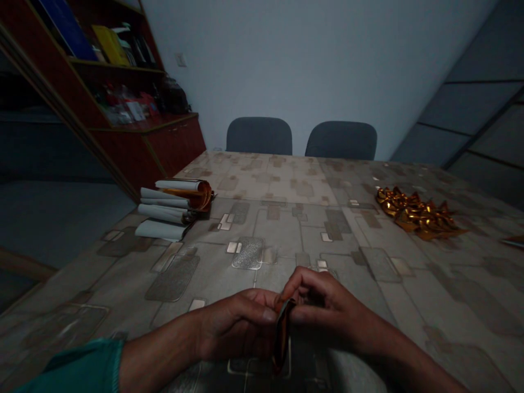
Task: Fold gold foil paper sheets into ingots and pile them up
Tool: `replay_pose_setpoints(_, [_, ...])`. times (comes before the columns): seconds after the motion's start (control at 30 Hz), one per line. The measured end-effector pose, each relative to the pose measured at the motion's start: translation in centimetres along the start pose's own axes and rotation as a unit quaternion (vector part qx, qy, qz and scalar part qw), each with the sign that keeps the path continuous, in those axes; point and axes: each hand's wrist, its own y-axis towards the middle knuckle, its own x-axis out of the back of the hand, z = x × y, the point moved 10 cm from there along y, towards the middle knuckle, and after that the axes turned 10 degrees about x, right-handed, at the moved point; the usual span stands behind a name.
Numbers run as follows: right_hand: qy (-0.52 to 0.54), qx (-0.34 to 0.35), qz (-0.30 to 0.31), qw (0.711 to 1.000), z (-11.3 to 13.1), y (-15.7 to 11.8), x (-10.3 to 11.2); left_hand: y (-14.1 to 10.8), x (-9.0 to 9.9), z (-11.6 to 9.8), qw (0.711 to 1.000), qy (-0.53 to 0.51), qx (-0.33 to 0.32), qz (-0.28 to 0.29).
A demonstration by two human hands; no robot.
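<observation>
Both hands meet at the lower centre of the frame on one folded foil piece (281, 341), copper-coloured and held above the patterned tablecloth (286, 229). The left hand (241, 322) lies on the piece's left side, its thumb pressed near the upper end; the fingers behind are partly hidden. The right hand (319, 305) grips that same upper end from the right, index finger and thumb bent toward it.

Governing relation: the piece stands between the two hands, its long axis running nearly up and down the frame, lower end tilted slightly left. Both hands touch the upper end, so neither is nearer there; the lower end hangs beside the left hand's fingers, well below the right hand's fingertips.

Also noted: folded sheets (164, 229), pale-backed, at left of frame; a pile of shiny gold folded pieces (421, 215) at right. Both lie well apart from the hands.
</observation>
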Motion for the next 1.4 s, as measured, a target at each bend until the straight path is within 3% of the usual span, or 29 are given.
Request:
replay_pose_setpoints(0.27, [-0.051,-0.002,0.0,0.999,-0.2,0.1,0.0,-0.1,-0.1,-0.1,0.998,0.061,-0.002,-0.031])
replay_pose_setpoints(0.47, [0.067,-0.035,0.003,0.997,-1.1,0.0,-0.6,-0.1,-0.3,-0.5,0.997,0.077,-0.007,-0.011])
replay_pose_setpoints(0.6, [0.139,-0.035,-0.033,0.989,-1.7,0.1,0.0,-0.4,-0.4,-1.5,0.996,0.079,-0.043,-0.018])
replay_pose_setpoints(0.77, [0.129,-0.107,-0.035,0.985,-3.4,-0.5,-0.1,-0.7,0.5,-2.0,0.994,0.061,-0.076,-0.047])
replay_pose_setpoints(0.9, [0.14,-0.116,-0.029,0.983,-3.8,-0.7,-0.5,-0.9,0.9,-2.2,0.989,0.082,-0.095,-0.074])
replay_pose_setpoints(1.1, [0.179,-0.154,-0.02,0.971,-4.7,-1.0,-1.0,-0.8,-0.2,-2.3,0.989,0.112,-0.083,-0.046])
replay_pose_setpoints(1.27, [0.214,-0.168,-0.004,0.962,-4.6,-1.2,-1.7,-0.8,1.1,-2.1,0.987,0.107,-0.084,-0.09])
replay_pose_setpoints(1.4, [0.236,-0.181,-0.014,0.955,-5.1,-1.4,-2.1,-0.7,1.3,-1.9,0.987,0.1,-0.089,-0.087])
